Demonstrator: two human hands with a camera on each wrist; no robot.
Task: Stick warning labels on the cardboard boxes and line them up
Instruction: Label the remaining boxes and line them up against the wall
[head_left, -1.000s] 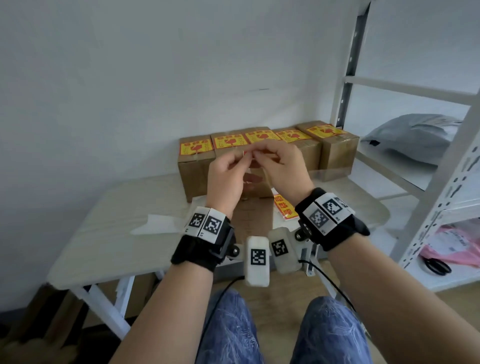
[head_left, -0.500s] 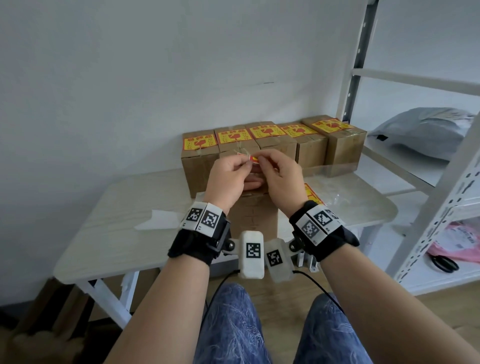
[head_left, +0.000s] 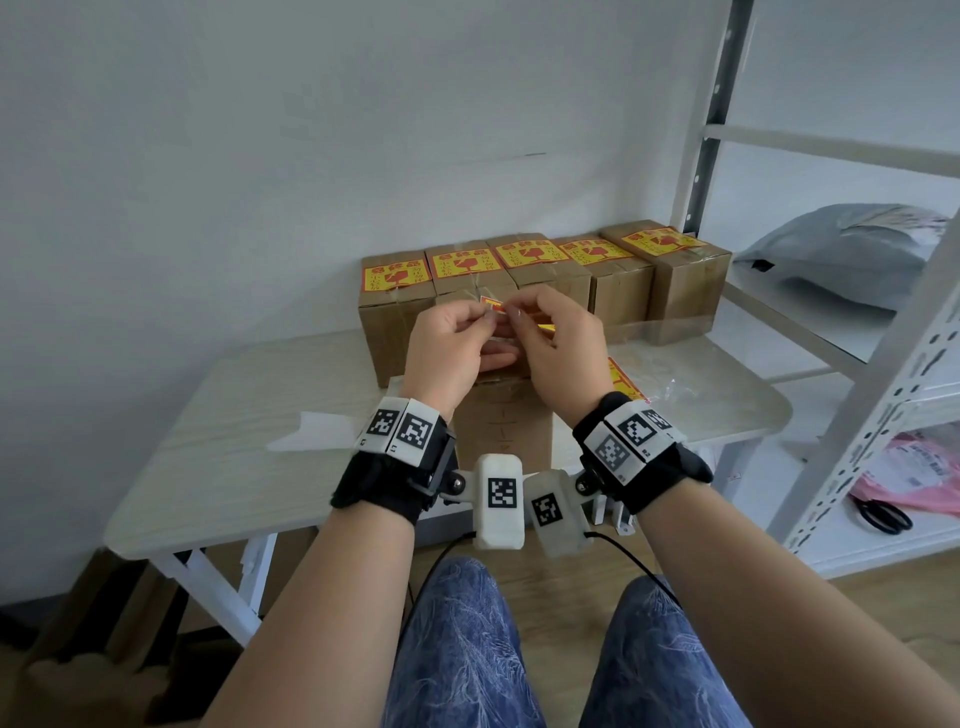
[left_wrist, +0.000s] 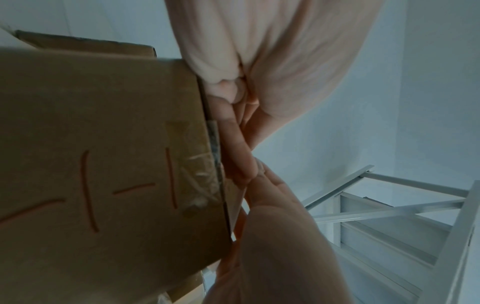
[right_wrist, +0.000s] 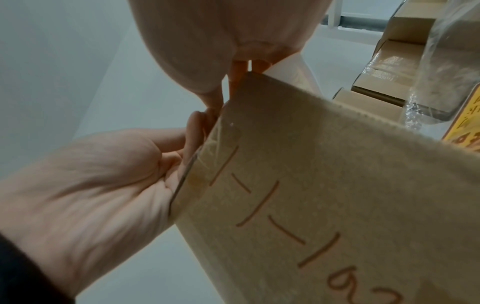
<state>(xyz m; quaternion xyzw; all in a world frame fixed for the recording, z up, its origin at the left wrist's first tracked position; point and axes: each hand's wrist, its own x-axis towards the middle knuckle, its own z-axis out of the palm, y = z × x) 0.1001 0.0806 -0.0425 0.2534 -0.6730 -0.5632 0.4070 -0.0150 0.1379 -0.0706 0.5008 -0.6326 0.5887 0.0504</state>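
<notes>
- Against a plain white wall, our small table (head_left: 218, 467) carries five cardboard boxes (head_left: 540, 280) in a row, each already labelled on top.
- Over the last second both hands have dropped toward the sixth box (head_left: 506, 426), which stands unlabelled directly below our grip.
- Our left hand (head_left: 449, 345) and right hand (head_left: 558, 345) both pinch one warning label (head_left: 492, 304) between fingertips, apparently peeling its backing.
- That puts us close to sticking it down.
- Spare labels (head_left: 623, 376) lie just right of the grip; their count is unclear.
</notes>
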